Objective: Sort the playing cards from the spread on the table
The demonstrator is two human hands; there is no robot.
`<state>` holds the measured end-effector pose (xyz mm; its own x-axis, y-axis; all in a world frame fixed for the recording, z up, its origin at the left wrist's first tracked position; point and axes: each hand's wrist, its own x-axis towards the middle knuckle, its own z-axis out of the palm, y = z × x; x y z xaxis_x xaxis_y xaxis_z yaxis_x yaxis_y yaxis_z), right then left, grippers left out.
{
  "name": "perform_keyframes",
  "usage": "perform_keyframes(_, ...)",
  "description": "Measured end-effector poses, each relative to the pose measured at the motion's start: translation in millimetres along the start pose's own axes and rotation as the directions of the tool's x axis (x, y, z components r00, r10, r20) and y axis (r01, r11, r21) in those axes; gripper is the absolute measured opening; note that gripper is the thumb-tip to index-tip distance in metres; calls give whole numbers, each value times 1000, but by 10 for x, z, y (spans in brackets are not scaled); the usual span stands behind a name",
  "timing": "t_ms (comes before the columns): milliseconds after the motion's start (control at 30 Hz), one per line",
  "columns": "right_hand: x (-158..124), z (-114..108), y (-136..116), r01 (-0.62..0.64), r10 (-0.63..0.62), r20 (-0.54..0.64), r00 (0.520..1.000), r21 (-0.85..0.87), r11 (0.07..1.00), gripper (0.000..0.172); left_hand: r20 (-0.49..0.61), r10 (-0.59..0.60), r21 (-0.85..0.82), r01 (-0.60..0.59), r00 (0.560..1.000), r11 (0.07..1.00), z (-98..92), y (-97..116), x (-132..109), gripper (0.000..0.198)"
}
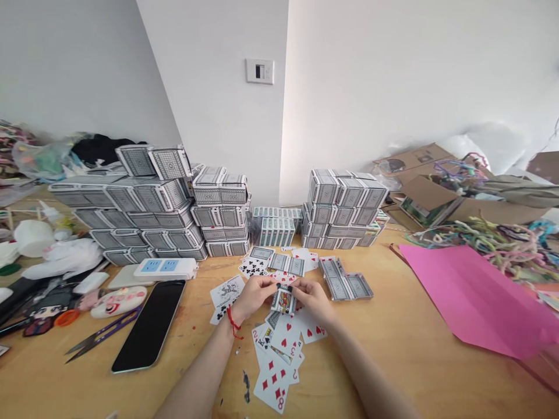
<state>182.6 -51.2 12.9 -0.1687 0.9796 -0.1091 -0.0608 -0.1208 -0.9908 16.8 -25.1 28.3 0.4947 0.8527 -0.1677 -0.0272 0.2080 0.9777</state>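
Note:
My left hand [255,297] and my right hand [312,298] meet over the middle of a wooden table [406,355]. Both pinch a small stack of playing cards [283,301] between them, a face card showing on top. A red string circles my left wrist. Loose playing cards [279,355] lie spread under and in front of my hands, mostly red suits. More loose cards [271,263] lie just beyond my fingers, some face down. An opened, flattened card box [345,284] rests to the right of my right hand.
Stacks of patterned card boxes [144,203] stand at the back left, more boxes [343,206] at the back right. A black phone [151,325], a power strip [166,267] and scissors [102,337] lie at the left. Pink paper [471,299] and a cardboard box [430,192] with coloured cords sit at the right.

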Motion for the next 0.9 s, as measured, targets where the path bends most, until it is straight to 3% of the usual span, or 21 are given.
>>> perform_keyframes(533, 9, 38, -10, 63, -65, -15, 998, -112, 992, 20, -127, 162, 262, -125, 978, 957, 39, -62, 51, 8)
perform_keyframes(800, -22, -32, -57, -26, 24, 66, 998, 42, 999, 25, -47, 10, 83, -6, 999, 997, 11, -15, 15, 14)
perform_keyframes(900, -10, -51, -38, -26, 23, 44, 999, 68, 997, 27, -4, -27, 39, 28, 1000, 999, 7, 36, -9, 17)
